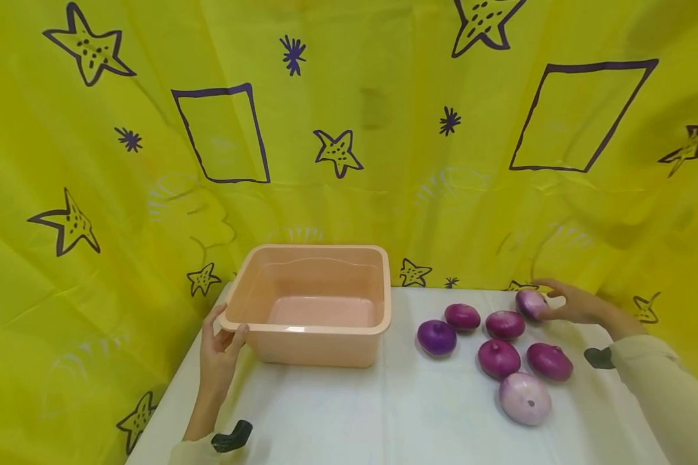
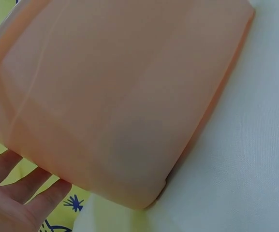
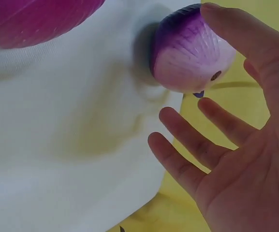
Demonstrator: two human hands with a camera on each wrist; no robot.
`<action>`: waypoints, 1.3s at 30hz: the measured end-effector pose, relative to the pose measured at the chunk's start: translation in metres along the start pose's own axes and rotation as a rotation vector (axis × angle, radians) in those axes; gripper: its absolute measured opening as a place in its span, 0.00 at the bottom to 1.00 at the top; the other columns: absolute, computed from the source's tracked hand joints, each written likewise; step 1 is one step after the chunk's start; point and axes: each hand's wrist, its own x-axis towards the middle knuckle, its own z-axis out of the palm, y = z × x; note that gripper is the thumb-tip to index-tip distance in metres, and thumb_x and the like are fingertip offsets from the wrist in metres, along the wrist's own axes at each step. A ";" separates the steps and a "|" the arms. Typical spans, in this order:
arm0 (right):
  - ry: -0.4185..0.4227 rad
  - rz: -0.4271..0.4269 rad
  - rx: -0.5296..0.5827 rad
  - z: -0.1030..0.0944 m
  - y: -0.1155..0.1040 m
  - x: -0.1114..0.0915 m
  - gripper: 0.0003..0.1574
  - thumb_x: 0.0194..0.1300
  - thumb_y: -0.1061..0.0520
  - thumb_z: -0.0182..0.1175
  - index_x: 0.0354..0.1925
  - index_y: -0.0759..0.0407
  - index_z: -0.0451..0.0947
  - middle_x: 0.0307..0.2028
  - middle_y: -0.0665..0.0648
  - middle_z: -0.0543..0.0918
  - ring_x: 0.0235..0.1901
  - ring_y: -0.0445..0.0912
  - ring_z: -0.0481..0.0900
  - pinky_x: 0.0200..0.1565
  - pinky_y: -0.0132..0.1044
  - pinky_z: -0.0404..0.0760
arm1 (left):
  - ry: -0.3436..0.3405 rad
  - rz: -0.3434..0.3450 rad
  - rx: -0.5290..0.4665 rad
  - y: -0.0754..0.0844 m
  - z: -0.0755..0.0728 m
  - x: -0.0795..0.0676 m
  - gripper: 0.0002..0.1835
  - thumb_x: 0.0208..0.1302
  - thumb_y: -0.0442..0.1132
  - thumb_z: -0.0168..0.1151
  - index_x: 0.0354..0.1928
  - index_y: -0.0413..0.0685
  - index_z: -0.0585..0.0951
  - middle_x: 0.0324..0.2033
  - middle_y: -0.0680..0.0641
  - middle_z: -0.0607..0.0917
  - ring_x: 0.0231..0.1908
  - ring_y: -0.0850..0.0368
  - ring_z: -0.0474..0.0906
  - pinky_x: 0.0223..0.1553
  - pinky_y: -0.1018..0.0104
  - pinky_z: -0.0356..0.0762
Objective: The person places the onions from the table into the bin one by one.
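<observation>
A peach plastic basin [image 1: 314, 349] stands on the white table at left centre in the head view. My left hand [image 1: 217, 361] grips its near left corner, thumb at the front rim and fingers along the left side. In the left wrist view, those fingers [image 2: 47, 198] lie against the outer wall. At the table's far right, my right hand [image 1: 578, 305] is spread around a purple and white onion [image 1: 529, 302]. The thumb overlaps this onion [image 3: 190, 58] in the right wrist view, while the other visible fingers [image 3: 192, 145] stay apart from it.
Several more onions lie right of the basin, among them a dark purple onion [image 1: 437, 338] nearest it and a pale onion [image 1: 525, 398] closest to me. A yellow patterned sheet [image 1: 337, 213] hangs behind the white tabletop [image 1: 349, 413] and down its sides.
</observation>
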 end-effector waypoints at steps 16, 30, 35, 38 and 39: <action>-0.087 0.053 0.149 0.003 0.006 0.000 0.41 0.66 0.58 0.69 0.66 0.67 0.55 0.59 0.87 0.67 0.55 0.78 0.72 0.37 0.52 0.85 | -0.037 0.000 0.008 -0.001 0.004 -0.003 0.34 0.78 0.38 0.56 0.78 0.53 0.54 0.75 0.37 0.63 0.64 0.52 0.73 0.55 0.80 0.74; -0.026 0.035 0.065 0.005 -0.002 0.000 0.40 0.65 0.54 0.70 0.65 0.68 0.61 0.58 0.84 0.71 0.52 0.78 0.75 0.44 0.65 0.83 | -0.028 -0.001 0.032 -0.004 0.003 -0.004 0.34 0.78 0.39 0.56 0.79 0.55 0.53 0.75 0.37 0.63 0.61 0.62 0.72 0.55 0.81 0.73; 0.045 -0.009 -0.006 -0.002 -0.011 0.005 0.41 0.62 0.52 0.72 0.64 0.64 0.64 0.54 0.79 0.76 0.49 0.76 0.77 0.46 0.69 0.81 | -0.018 0.007 0.041 -0.005 0.001 -0.003 0.34 0.78 0.39 0.56 0.79 0.56 0.54 0.75 0.40 0.64 0.60 0.64 0.73 0.55 0.81 0.74; 0.068 -0.019 -0.010 -0.010 -0.018 0.006 0.42 0.62 0.51 0.73 0.65 0.63 0.64 0.54 0.77 0.77 0.48 0.71 0.77 0.44 0.63 0.83 | -0.012 0.011 0.049 -0.004 0.001 -0.002 0.34 0.78 0.39 0.56 0.79 0.56 0.54 0.76 0.41 0.63 0.60 0.64 0.73 0.55 0.81 0.74; 0.078 -0.026 -0.012 -0.012 -0.021 0.006 0.42 0.62 0.52 0.73 0.65 0.63 0.64 0.53 0.76 0.77 0.47 0.70 0.77 0.43 0.61 0.84 | -0.010 0.011 0.054 -0.004 0.001 -0.003 0.34 0.78 0.39 0.56 0.79 0.56 0.54 0.76 0.41 0.63 0.60 0.64 0.72 0.55 0.81 0.74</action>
